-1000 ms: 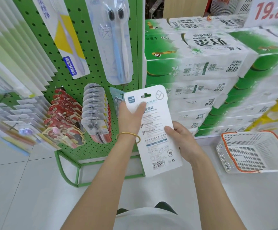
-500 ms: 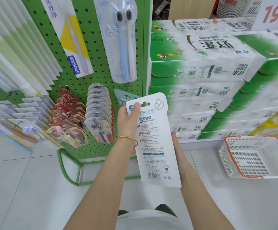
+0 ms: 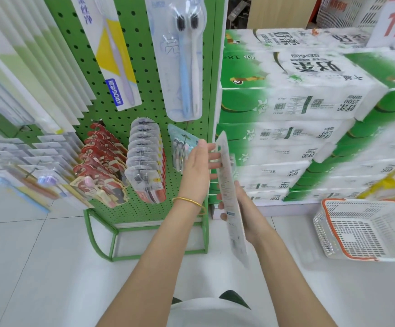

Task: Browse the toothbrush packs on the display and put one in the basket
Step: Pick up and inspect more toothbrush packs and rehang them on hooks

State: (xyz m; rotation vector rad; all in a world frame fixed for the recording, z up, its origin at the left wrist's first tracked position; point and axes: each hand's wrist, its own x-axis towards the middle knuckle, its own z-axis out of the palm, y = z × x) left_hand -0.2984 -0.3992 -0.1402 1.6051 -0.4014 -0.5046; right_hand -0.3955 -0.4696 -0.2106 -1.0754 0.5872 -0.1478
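Browsing step imo: left hand (image 3: 200, 172) flat against the toothbrush pack (image 3: 237, 241), right hand (image 3: 246, 218) gripping it. Next, swing it right into the basket (image 3: 357, 200).

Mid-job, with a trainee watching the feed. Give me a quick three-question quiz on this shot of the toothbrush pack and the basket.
1. True or false: the pack already lies in the basket.
2. The basket stands: A) on the floor, right of the pack; B) on the tissue stack; C) hooked on the pegboard.
3. Which hand has its fingers curled round the pack's lower half?

Key: 1 false, it is held edge-on in the air; 2 A; 3 the right hand.
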